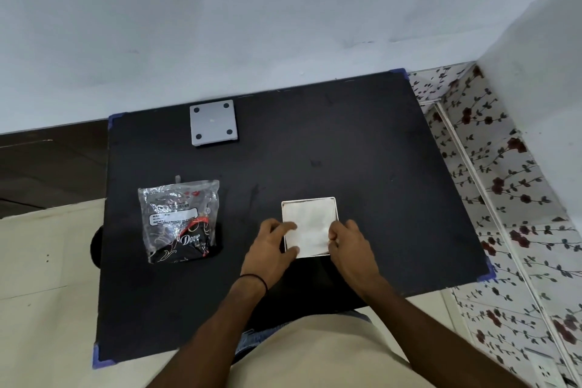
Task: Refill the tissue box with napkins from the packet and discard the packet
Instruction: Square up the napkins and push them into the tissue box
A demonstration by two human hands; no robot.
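Both hands, left hand (273, 248) and right hand (349, 246), press on white napkins (310, 224) inside the tissue box (336, 208); empty packet (179, 220) lies left on the bench (346, 151).

Home room — floral wall tiles (504, 186), plain black table (315, 142)

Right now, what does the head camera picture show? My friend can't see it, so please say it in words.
Two bare hands, left hand and right hand, press white napkins into an open square tissue box on a black table. An emptied clear packet lies to the left, and a grey square lid sits near the wall.
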